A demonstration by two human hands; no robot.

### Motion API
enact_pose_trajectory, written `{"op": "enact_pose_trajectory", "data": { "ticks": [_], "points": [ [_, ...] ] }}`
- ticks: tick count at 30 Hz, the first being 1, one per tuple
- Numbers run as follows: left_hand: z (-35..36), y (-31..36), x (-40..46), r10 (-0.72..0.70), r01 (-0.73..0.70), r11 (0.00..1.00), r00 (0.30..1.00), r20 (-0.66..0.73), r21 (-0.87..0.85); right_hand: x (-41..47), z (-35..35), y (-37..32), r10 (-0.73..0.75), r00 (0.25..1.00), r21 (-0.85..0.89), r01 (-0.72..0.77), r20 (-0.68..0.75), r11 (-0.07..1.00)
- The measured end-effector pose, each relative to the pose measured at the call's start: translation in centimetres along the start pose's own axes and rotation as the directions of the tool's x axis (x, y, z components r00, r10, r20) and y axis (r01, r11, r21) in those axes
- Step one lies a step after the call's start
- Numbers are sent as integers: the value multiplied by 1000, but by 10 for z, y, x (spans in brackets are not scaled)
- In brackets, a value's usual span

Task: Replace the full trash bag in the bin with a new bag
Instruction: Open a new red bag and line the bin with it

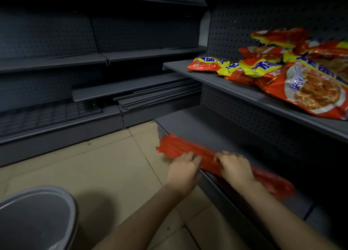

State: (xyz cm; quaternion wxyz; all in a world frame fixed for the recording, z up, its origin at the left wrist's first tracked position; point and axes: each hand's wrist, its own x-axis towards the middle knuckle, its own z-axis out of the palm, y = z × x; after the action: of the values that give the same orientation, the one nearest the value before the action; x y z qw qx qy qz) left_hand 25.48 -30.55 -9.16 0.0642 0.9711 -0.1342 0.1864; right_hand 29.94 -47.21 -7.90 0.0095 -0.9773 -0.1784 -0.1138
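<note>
Gripping: both hands on red folded bag bundle [188, 151], lying long-ways on front edge of bottom shelf [216, 133].
L grip: left hand [183, 167] closed over bundle near its middle, fingers curled on top.
R grip: right hand [235, 167] closed on same bundle, just beside L hand, knuckles up.
Bundle: one end sticks out past L grip over floor [94, 165]; other end runs behind R wrist, blurred.
Bin: grey trash bin [37, 217] well apart from grips, low on L side, on tiled floor; can't tell if a bag is inside.
Above R grip: upper shelf [216, 80] w/ instant noodle packets [282, 74], piled loose.
Beyond L grip: dark bare shelving [94, 61].
</note>
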Motion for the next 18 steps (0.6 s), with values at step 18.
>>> {"op": "enact_pose_trajectory", "data": {
  "ticks": [18],
  "points": [
    [-192,-100,-102,-332,393,917,850,-408,72,38,-150,-226,-525,612,21,663,-592,749]
  ]
}}
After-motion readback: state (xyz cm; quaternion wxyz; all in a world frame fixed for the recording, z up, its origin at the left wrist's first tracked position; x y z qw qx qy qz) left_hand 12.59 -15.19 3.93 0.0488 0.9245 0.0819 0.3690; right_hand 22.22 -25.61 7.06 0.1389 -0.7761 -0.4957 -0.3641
